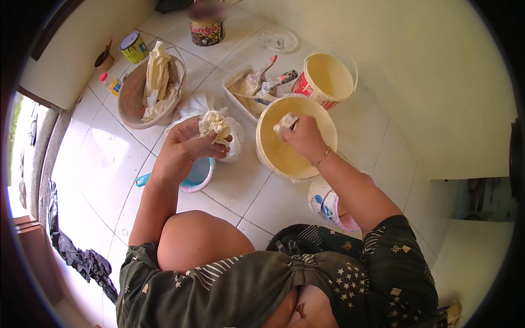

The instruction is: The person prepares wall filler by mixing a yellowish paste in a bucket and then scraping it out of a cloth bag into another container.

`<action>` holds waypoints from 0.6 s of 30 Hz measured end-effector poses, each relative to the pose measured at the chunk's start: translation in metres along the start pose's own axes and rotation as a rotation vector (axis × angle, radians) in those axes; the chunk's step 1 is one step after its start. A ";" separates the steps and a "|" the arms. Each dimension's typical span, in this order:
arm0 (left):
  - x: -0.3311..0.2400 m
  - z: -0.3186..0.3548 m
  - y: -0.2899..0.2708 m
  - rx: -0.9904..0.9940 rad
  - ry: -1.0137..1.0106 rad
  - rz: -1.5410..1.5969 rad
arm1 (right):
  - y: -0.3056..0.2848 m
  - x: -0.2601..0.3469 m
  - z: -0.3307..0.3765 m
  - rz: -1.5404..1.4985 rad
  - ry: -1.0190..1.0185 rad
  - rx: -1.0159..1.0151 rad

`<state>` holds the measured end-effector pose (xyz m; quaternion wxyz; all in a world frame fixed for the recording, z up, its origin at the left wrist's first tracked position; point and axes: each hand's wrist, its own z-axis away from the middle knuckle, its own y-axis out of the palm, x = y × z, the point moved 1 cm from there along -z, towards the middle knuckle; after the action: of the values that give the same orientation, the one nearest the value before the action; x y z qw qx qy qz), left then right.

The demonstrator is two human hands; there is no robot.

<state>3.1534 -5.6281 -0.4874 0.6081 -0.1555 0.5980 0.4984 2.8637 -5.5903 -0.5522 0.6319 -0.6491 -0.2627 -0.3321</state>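
My left hand [183,145] grips a wad of cream-stained cloth [214,123] above a white plastic bag [216,117] on the tiled floor. My right hand [302,136] reaches into a large cream bucket [328,117] and holds a small pale tool or rag [286,121] against the paint inside. Which of the two it is cannot be told. The bucket stands right in front of my knees.
A second cream bucket [328,76], a tray of brushes and scrapers [254,87], a basin with stained cloth [147,87], paint tins [206,30] [134,46], a blue scoop [197,175], a small pink-rimmed tub [328,205], a wall at right, dark cloth [82,257] at left.
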 end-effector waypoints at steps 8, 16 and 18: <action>0.002 -0.001 -0.006 -0.035 -0.016 0.024 | -0.035 -0.015 0.025 0.231 0.000 -0.052; 0.001 0.002 -0.005 -0.022 -0.003 0.012 | -0.003 0.007 -0.011 -0.002 -0.039 0.013; -0.001 0.006 -0.007 -0.037 0.014 0.011 | -0.018 0.003 -0.013 0.187 -0.073 -0.096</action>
<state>3.1629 -5.6270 -0.4886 0.5983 -0.1668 0.5938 0.5115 2.8508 -5.6023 -0.5384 0.6183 -0.7120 -0.2079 -0.2601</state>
